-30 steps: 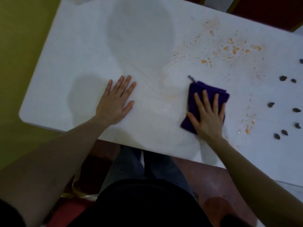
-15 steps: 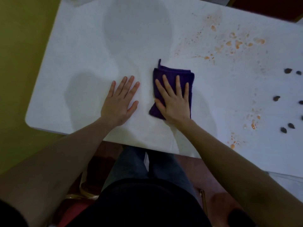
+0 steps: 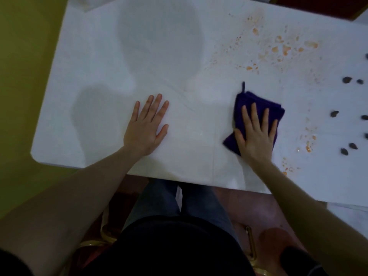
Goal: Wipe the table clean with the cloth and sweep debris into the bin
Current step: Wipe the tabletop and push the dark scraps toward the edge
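Note:
A folded purple cloth (image 3: 256, 102) lies on the white table (image 3: 103, 56), right of the middle and near the front edge. My right hand (image 3: 255, 132) presses flat on the cloth with fingers spread and straight. My left hand (image 3: 146, 126) rests flat on the bare tabletop, palm down, about a hand's width left of the cloth. Orange stains (image 3: 284, 49) spread across the far right of the table, and more orange spots (image 3: 308, 148) sit near the front right. Several dark bits of debris (image 3: 347, 79) lie along the right side. No bin is in view.
The table's rounded left corner (image 3: 34, 156) borders a yellow-green floor. My legs and a chair with gold-coloured frame (image 3: 250, 244) are below the front edge. A pale object (image 3: 87, 3) shows at the table's far left edge.
My right hand has slid the cloth to the right, away from my left hand, after sweeping it left half a second before. My left hand stays planted.

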### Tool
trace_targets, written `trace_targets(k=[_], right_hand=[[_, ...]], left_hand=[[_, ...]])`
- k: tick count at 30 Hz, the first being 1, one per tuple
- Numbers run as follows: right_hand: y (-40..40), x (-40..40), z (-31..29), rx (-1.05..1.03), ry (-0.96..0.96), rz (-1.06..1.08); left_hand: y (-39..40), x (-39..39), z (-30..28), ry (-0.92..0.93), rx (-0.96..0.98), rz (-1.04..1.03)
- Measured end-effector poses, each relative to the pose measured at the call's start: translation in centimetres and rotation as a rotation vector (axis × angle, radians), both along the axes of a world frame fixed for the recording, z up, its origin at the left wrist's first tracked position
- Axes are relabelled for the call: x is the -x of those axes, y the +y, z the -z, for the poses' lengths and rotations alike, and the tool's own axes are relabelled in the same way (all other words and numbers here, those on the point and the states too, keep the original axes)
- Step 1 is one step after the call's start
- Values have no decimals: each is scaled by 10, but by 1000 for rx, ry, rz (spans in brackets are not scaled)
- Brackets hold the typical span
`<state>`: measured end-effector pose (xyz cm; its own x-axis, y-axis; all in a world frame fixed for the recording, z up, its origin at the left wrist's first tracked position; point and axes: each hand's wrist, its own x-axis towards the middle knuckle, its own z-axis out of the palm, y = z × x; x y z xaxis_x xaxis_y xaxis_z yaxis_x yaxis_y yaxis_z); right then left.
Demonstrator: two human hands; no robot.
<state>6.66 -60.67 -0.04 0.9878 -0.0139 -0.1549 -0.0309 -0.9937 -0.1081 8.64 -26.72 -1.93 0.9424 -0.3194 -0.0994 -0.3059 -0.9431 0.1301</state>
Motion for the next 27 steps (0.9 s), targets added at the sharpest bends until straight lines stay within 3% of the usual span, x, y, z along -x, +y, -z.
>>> trace_targets(k=[5,9,13,17,22,27], right_hand=[[67,47,-1,-20,40,-326],[97,-11,2,-33,54,-447],[83,-95,0,3,34,-378],[13,-127,-3,-2,60,-73],[-31,-57,-3,-25,22,76],[26,17,-1,-17,16,-147]], left_hand=[[0,1,0,-10,-17,11],[-2,2,0,-14,-13,10],[-2,1,0,-20,-14,23],[-1,1,0,-28,0,19],[-1,1,1,-28,10,16],[0,1,0,-36,17,18]])
